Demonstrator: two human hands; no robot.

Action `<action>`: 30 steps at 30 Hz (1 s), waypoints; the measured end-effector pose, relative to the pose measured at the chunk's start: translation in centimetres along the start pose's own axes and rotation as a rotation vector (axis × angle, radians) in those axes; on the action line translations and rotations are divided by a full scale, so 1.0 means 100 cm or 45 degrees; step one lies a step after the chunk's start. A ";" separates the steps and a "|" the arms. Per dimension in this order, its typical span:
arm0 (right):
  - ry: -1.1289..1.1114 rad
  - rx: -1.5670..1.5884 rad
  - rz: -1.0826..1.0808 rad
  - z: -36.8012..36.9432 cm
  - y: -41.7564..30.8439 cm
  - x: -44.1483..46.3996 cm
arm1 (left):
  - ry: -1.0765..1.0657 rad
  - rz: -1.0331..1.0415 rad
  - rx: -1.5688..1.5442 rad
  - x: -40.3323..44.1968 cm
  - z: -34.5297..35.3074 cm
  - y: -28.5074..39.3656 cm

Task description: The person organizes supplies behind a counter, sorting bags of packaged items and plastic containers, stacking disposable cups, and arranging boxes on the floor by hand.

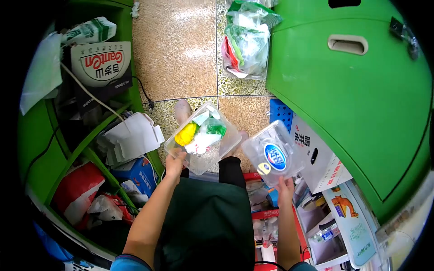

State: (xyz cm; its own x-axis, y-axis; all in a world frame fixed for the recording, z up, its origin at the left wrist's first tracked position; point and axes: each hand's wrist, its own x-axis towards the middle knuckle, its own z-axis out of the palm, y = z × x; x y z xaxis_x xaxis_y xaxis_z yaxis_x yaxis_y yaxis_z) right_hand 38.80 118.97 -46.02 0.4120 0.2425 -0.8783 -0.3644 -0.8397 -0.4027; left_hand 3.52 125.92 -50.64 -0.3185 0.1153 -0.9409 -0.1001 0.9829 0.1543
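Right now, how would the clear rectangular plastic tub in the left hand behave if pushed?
The tub is probably stiff: its walls hold shape in the left hand. It likely feels light, holding crumpled yellow, white and green pieces. Those could spill if tipped, the top being open.

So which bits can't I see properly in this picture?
In the head view:
Part of the right foot: behind the clear plastic tub in the left hand.
Writing on the round yellow sticker on the clear plastic lid: too small and blurred.
Far end of the plastic bag heap: cut off by the top edge.
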 end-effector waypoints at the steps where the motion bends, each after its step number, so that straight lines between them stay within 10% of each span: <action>1: -0.002 -0.150 -0.071 -0.003 -0.008 -0.008 | 0.029 0.013 -0.010 -0.006 -0.004 0.003; 6: 0.003 -0.624 -0.626 -0.005 -0.012 0.011 | -0.085 0.281 -0.029 -0.039 -0.031 0.018; 20: -0.337 -0.322 -0.310 0.032 -0.115 -0.099 | 0.306 0.394 -0.084 -0.042 -0.067 -0.023; 26: -0.971 -0.632 -0.188 0.066 -0.127 -0.115 | -0.046 0.661 0.419 -0.048 -0.052 -0.017; 30: -1.156 -0.679 -0.179 0.094 -0.106 -0.114 | -0.383 0.535 -0.175 -0.024 -0.054 -0.046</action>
State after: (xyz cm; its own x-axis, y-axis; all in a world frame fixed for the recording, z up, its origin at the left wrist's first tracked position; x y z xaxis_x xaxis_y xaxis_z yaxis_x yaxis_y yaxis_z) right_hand 30.15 129.67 -34.10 -0.4364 0.4405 -0.7845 0.1424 -0.8271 -0.5437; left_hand -0.30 120.32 -47.47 -0.0758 0.5507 -0.8313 -0.1510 0.8177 0.5555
